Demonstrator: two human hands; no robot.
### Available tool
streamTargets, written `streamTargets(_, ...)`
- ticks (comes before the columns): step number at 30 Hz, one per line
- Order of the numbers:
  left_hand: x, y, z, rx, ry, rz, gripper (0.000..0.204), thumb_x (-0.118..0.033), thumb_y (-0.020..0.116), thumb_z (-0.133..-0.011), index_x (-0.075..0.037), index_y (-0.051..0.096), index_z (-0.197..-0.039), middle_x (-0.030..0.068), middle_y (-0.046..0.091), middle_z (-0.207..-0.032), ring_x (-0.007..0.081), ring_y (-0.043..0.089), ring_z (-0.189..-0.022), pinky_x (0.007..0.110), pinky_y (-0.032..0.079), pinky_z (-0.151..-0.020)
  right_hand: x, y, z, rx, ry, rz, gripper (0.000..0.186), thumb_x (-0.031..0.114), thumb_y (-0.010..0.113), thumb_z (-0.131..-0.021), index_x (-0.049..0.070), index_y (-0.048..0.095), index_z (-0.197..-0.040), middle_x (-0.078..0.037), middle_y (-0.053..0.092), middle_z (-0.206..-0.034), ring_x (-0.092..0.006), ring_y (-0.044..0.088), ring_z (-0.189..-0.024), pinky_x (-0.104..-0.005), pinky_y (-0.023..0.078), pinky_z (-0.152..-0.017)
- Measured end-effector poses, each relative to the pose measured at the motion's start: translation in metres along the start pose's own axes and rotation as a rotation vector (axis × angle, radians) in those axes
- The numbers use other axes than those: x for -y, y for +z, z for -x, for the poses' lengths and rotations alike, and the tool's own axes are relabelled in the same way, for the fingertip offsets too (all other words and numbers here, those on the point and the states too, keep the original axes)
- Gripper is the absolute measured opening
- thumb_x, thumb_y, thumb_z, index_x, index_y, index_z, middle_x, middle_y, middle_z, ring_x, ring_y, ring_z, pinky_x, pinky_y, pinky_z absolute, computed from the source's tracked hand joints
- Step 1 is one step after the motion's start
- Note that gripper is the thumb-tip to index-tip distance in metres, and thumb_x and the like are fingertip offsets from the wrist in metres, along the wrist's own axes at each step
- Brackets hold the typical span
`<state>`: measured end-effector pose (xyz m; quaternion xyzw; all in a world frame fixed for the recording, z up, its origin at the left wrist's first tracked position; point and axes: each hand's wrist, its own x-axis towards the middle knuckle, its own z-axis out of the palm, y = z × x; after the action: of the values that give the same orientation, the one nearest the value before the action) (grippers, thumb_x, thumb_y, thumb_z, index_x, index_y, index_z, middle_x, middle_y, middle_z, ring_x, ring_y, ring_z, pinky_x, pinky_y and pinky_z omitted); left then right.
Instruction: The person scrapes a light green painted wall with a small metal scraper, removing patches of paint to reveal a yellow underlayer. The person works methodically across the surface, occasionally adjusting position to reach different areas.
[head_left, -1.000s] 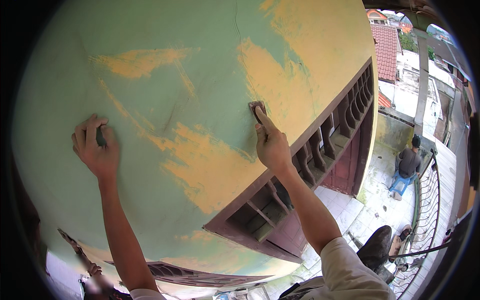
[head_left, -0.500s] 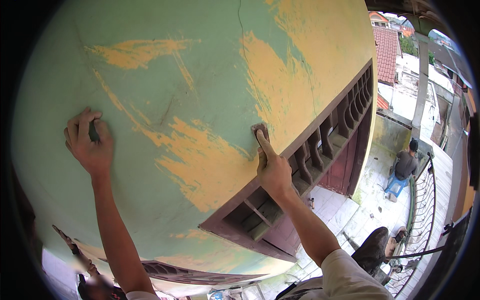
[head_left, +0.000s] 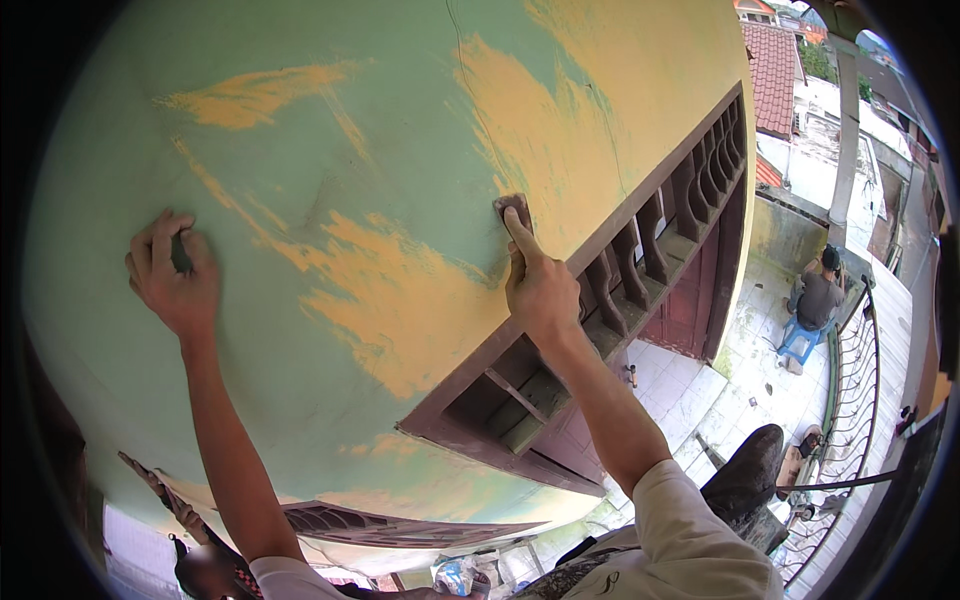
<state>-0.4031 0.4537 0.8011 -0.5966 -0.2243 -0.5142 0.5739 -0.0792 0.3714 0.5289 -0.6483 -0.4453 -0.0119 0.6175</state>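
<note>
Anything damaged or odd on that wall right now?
Yes. A thin, dark, crack-like line wanders down the wall toward the small brown pad at the right hand, breaking the smooth surface. The yellow patches also look ragged and streaky against the green.

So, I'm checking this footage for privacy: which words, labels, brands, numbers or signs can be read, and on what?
None can be read.
White fabric shirt: dark mark, too small to read.
Blue and white bundle, lower edge: too blurred to tell.
Green and yellow wall, brown rectangular pad: no lettering.
</note>
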Motion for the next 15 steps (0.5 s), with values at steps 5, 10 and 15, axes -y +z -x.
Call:
streamTargets(5,0.003,0.005,-0.002,0.002,-0.016,-0.033,0.022,-0.009,0.07,-0.089,-0.026,0.076,-0.102,-0.0075,0.073,-0.118,0.0243,0.066,-0.106,0.047,0.051,-0.096,-0.015,0.019,0.025,-0.055,-0.084,0.08,0.063,0.009,0.059,-0.101,0.024,0.051,-0.162,-0.02,0.08,-0.101,-0.0428,0.076,-0.083,-0.0561,0.06,-0.075)
streamTargets(10,-0.004,-0.001,-0.002,-0.001,-0.023,-0.02,0.022,-0.01,0.07,-0.09,-0.027,0.076,-0.102,-0.0079,0.073,-0.118,0.0245,0.065,-0.107,0.047,0.05,-0.097,0.0,-0.007,-0.016,0.0,0.031,-0.021,0.062,0.011,0.059,-0.103,0.024,0.05,-0.163,-0.021,0.079,-0.096,-0.044,0.077,-0.087,-0.0565,0.06,-0.077)
streamTargets(15,0.0,-0.003,0.0,0.022,-0.022,-0.022,0.023,-0.009,0.07,-0.09,-0.027,0.077,-0.103,-0.0076,0.072,-0.117,0.0243,0.066,-0.107,0.046,0.05,-0.097,-0.006,0.012,0.039,0.053,-0.033,0.003,0.051,0.016,0.054,-0.109,0.024,0.053,-0.16,-0.021,0.079,-0.1,-0.0445,0.076,-0.088,-0.0568,0.06,-0.075)
